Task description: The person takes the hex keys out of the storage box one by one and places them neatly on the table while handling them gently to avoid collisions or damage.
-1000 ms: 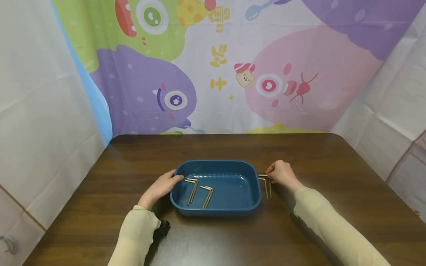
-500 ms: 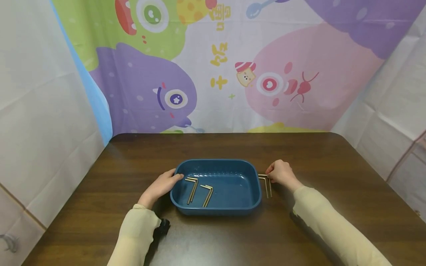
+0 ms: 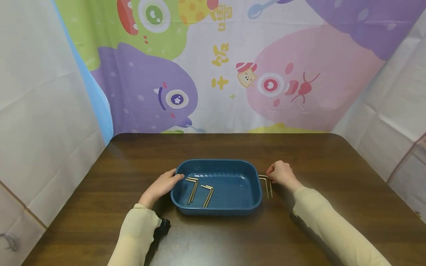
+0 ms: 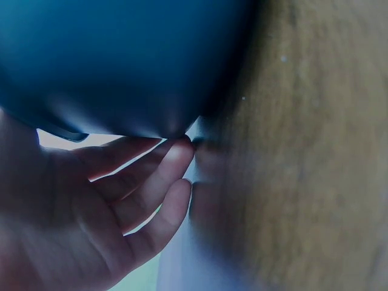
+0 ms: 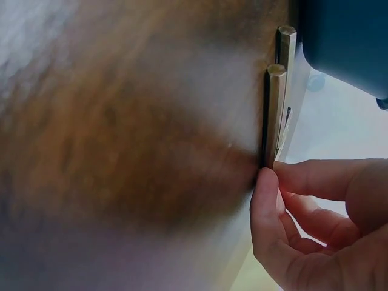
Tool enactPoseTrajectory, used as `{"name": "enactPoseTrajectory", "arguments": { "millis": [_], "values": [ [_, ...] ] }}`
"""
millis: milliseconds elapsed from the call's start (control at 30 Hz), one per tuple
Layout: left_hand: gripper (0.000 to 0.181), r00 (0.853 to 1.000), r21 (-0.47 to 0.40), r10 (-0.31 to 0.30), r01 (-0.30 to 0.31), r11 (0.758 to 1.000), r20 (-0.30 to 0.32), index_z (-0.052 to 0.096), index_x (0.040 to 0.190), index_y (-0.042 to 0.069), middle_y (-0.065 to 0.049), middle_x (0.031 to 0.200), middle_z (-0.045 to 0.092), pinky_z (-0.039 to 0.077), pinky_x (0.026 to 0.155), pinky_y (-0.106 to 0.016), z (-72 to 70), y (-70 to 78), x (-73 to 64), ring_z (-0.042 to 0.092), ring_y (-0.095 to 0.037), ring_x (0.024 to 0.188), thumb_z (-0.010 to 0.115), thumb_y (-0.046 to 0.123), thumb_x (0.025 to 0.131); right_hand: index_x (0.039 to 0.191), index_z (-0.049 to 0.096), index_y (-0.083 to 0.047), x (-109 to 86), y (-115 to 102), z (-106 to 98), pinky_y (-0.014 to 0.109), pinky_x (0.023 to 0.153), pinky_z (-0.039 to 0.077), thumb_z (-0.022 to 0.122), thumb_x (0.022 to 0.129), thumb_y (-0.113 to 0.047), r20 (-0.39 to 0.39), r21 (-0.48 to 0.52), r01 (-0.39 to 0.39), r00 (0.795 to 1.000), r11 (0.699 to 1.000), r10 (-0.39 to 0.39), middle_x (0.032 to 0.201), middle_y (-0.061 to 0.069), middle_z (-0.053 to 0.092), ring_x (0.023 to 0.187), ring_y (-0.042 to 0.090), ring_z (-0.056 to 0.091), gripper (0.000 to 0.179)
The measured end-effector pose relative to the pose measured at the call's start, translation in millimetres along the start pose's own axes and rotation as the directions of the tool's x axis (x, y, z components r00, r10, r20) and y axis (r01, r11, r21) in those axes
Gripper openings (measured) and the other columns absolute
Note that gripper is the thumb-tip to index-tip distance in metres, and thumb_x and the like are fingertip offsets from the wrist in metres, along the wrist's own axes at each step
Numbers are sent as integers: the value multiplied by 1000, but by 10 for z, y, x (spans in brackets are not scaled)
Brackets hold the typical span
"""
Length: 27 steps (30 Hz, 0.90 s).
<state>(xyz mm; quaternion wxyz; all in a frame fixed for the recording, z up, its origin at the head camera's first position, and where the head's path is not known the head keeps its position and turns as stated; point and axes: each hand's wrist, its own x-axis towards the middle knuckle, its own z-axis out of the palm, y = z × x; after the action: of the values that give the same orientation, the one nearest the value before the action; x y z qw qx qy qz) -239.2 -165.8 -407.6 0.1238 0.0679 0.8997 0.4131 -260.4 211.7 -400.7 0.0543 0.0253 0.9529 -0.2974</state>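
A blue rectangular basin (image 3: 216, 211) stands on the table. My left hand (image 3: 162, 186) holds its left end, thumb over the rim and fingers against the outer wall; the left wrist view shows those fingers (image 4: 176, 157) low beside the basin, near the tabletop. Inside lie two pairs of brass-coloured hex keys, one pair (image 3: 192, 192) at the left and another (image 3: 208, 195) nearer the middle. Right of the basin, my right hand (image 3: 283, 175) pinches the corner of a hex key (image 5: 274, 115) between thumb and forefinger. A second hex key (image 3: 267, 188) lies alongside it, closer to the basin.
The dark wooden table (image 3: 213, 146) reaches back to a cartoon-printed curtain (image 3: 219, 111). Pale sheets hang at the left (image 3: 50, 92) and right. A black wrist device (image 3: 163, 226) sits under the left sleeve.
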Motion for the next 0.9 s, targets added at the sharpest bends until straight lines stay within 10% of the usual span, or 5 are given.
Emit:
{"name": "enactPoseTrajectory", "arguments": {
  "millis": [433,900],
  "values": [
    [52,1000,0,-1,1,1000,1,37,137,0,-20,133,46,35,98,-53,8,-6,8,46,-35,119,39,31,95,76,67,-5,-57,5,-43,40,69,47,61,74,-9,-71,-123,84,993,989,-93,73,8,65,69,24,58,8],
    [53,1000,11,-13,13,1000,-4,37,136,-1,-21,133,46,35,98,-54,13,-14,11,46,-36,119,39,32,95,90,67,0,-202,-330,-140,30,56,39,46,84,-4,-168,-105,195,963,975,-211,86,14,66,61,21,50,21]
  ]
}}
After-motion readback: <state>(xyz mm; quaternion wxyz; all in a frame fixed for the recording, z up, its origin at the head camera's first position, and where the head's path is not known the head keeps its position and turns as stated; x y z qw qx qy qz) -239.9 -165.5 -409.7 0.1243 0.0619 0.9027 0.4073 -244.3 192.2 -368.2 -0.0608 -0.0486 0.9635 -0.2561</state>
